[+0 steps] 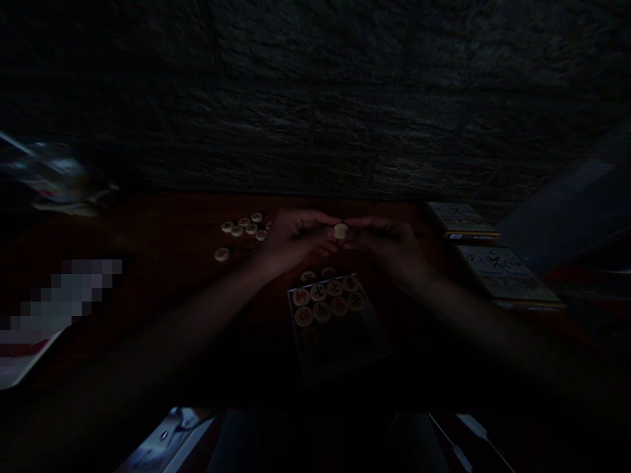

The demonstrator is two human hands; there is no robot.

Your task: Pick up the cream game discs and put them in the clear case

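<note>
Between the fingertips of my left hand and my right hand is a round, pale xiangqi piece. Both hands pinch it above the table, and no marking shows on the side I see. Below them lies a shallow square tray with several xiangqi pieces set in rows, bearing red or black characters. Two loose pieces rest just beyond its far edge. Left of my left hand, a loose group of pieces lies on the table, partly hidden by that hand.
The scene is very dark. Two flat printed boxes lie on the table at the right. A clear plastic container stands at the far left. A stone-textured wall rises behind the table.
</note>
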